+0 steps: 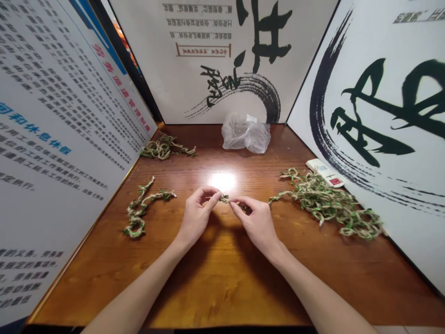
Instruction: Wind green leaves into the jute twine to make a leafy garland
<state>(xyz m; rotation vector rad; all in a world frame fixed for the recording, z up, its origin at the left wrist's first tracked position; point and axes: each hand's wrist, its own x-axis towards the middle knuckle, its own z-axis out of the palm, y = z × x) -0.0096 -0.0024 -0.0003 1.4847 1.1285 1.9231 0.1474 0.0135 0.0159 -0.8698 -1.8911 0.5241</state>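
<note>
With our left hand [197,212] and right hand [257,221] we pinch 1 green-and-tan leafy twine [224,198] above the wooden table [215,297]; it seems to run behind the right hand to the tangled twine heap [321,197]. At left lie 1 loose twine length [136,211] and, farther back, 1 twine bundle [163,147]; a clear plastic bag [243,135] sits at the back.

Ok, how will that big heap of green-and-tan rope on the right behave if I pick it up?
The rope heap is probably floppy, since its strands curl into loose loops. It could snag on itself, as the loops overlap in a tangle. It seems unlikely to roll, as it lies spread out on the table.
</note>
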